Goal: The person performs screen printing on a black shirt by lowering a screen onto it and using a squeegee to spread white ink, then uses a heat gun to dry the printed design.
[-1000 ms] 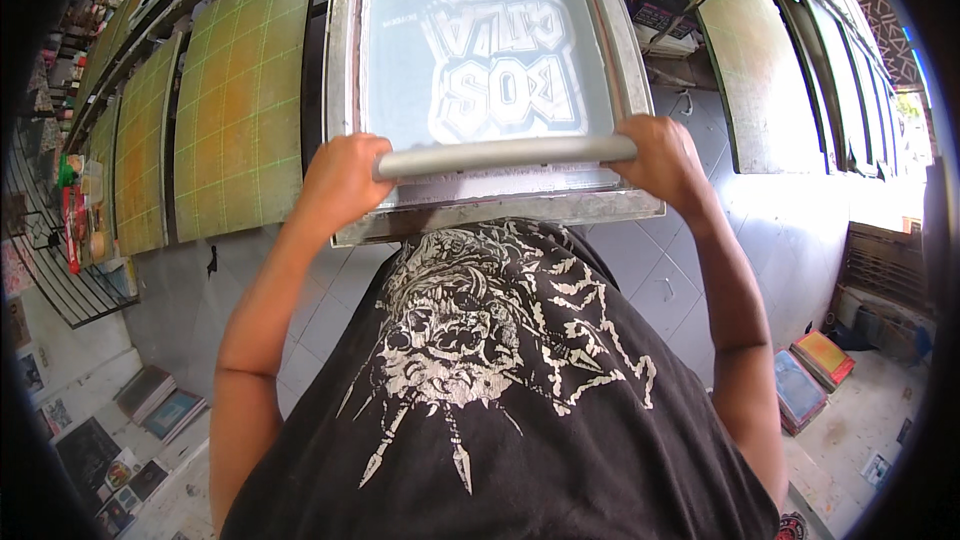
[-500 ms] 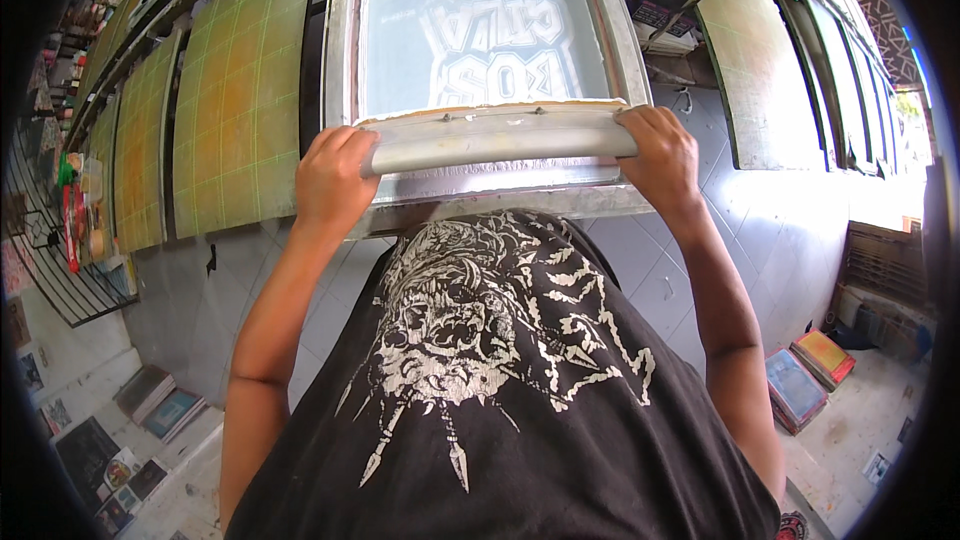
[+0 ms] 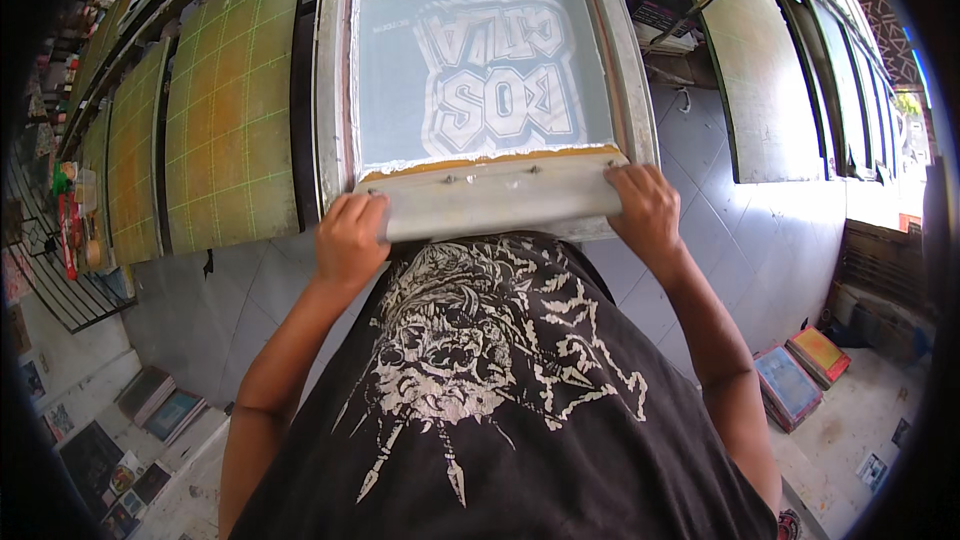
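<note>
A black shirt [image 3: 590, 470] is showing a pale skull [image 3: 445, 392], two spears [image 3: 456, 481] hanging around its six o'clock.

at either side, a grey tiled floor [image 3: 760, 270] is seen. at the left, gridded yellow-green boards [image 3: 235, 100] are aligned near a black wire rack [image 3: 75, 285]. at the right, daylight [image 3: 905, 160] is admitted above a dark slatted panel [image 3: 885, 265] and reflected by the floor.
</note>
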Demonstrator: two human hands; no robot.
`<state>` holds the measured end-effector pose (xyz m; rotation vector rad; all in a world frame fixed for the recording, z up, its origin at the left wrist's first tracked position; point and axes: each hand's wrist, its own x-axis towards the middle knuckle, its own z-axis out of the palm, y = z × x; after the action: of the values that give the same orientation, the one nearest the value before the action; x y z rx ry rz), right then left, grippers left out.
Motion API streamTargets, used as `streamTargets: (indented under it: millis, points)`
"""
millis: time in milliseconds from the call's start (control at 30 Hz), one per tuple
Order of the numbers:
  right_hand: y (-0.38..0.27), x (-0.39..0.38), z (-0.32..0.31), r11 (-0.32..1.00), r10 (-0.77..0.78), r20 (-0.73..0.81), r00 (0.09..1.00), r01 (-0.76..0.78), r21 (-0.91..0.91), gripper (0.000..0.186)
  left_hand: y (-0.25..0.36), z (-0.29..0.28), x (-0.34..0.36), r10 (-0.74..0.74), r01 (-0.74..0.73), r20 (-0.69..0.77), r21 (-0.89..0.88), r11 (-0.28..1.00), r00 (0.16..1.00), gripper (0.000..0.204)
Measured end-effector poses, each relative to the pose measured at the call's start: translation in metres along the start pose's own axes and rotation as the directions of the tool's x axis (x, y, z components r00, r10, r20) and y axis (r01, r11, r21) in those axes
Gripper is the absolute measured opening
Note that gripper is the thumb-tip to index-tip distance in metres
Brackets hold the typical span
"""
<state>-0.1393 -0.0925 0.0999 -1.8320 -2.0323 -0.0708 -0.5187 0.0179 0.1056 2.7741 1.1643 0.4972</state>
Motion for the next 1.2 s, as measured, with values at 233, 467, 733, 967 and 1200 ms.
streamTargets:
  millis: [233, 467, 733, 967, 1200]
  points:
    - [-0.013, -0.003, -0.042, 0.994, 0.012, 0.129, 0.992, -0.026, 0.107, 0.035, 0.018, -0.039, -0.002, -0.055, 0.065, 0.099, -0.099, 0.993, 0.994, 0.034]
    - [0.000, 0.010, -0.010, 0.999, -0.014, 0.037, 0.999, 0.012, 0.043, 0.034, 0.008, -0.010, 0.014, 0.020, -0.020, -0.001, -0.029, 0.999, 1.000, 0.026]
    - [0.067, 0.119, 0.034, 0.998, -0.038, 0.021, 0.999, 0.037, 0.041, 0.040, -0.063, 0.022, 0.110, 0.021, -0.021, -0.002, 0.073, 0.997, 1.000, 0.041]
    - [0.122, 0.232, 0.076, 0.992, -0.123, -0.110, 0.986, 0.120, -0.032, 0.039, -0.134, 0.053, 0.221, 0.013, -0.006, -0.051, 0.122, 0.992, 0.999, 0.046]
    - [0.166, 0.339, 0.078, 0.992, 0.002, 0.078, 0.997, 0.008, -0.128, 0.045, -0.186, 0.040, 0.343, -0.080, 0.062, 0.115, 0.158, 0.986, 0.990, 0.037]
